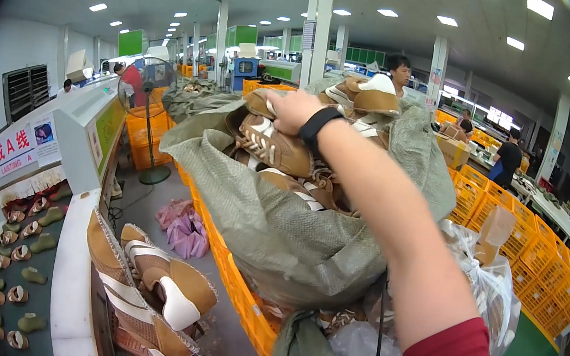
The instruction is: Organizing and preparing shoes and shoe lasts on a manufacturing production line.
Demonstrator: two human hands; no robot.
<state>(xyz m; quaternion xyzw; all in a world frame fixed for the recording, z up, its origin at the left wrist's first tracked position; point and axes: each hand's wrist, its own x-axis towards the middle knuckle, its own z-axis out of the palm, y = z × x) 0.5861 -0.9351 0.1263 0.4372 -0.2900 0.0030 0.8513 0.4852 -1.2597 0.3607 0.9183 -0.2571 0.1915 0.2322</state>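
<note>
My right hand reaches far forward over a big grey-green woven sack full of shoe uppers. Its fingers close on a brown shoe upper with white laces at the sack's mouth; the fingertips are partly hidden. More brown and white uppers are heaped behind it. Close by at the lower left, several brown uppers with white stripes are bunched together, raw edges showing. What supports them is hidden, and my left hand does not show.
The sack sits in an orange crate. On the left, a conveyor carries uppers and green shoe lasts past a machine. A standing fan is beyond. Orange crates are stacked right; people work farther back.
</note>
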